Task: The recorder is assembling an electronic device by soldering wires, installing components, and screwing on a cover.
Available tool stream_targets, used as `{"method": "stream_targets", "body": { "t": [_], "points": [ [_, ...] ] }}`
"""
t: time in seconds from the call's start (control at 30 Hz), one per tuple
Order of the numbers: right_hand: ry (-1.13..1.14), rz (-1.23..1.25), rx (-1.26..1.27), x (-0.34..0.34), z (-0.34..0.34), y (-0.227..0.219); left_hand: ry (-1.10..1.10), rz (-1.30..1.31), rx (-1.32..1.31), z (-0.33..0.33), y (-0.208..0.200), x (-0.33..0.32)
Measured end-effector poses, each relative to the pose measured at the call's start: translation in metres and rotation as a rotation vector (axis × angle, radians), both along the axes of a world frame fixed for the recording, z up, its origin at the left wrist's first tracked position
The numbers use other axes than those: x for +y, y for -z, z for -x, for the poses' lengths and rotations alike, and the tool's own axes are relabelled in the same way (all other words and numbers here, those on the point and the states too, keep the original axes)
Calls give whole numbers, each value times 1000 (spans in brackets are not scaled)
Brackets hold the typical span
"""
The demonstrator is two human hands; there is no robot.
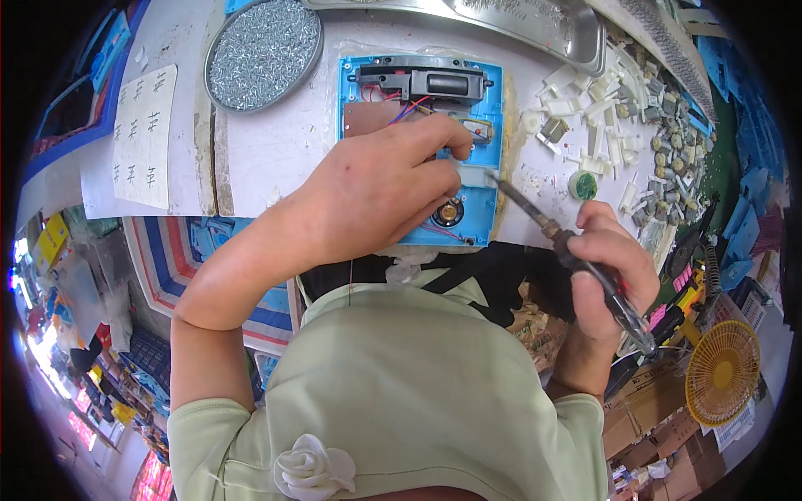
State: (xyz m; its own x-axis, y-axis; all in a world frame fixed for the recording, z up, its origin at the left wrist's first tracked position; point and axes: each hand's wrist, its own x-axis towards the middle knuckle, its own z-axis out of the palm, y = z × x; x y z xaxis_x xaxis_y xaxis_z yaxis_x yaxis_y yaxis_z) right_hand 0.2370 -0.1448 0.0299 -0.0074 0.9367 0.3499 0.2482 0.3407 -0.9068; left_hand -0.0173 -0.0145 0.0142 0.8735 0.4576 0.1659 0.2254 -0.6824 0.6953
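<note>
A blue plastic casing (493,219) lies on the bench in front of me, with a black module (434,83), red and blue wires (407,111) and a small round speaker (449,214) inside it. My left hand (384,179) reaches across the casing. Its fingers are curled closed beside a white plastic part (476,175), and my hand hides whatever they pinch. In my right hand (614,259) is a soldering iron (535,213), its tip close to the right end of the white part; whether they touch I cannot tell.
A round tray of small screws (263,58) stands at the far left, near a paper sheet (144,138). Metal trays (535,33) line the back. White plastic pieces and small motors (660,159) are heaped at right, beside a small green-filled tin (583,185). A yellow fan (723,373) sits lower right.
</note>
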Motion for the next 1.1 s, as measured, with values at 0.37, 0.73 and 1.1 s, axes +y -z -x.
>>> {"method": "stream_targets", "body": {
  "t": [0.37,0.73,1.1],
  "points": [
    [-162,14,-70,16,5,10,-5,-66,-11,1,9,0],
    [-183,27,-90,22,8,9,6,-80,-41,1,12,1],
    [-141,72,-72,14,-2,4,10,-84,-21,1,11,1]
  ]
}}
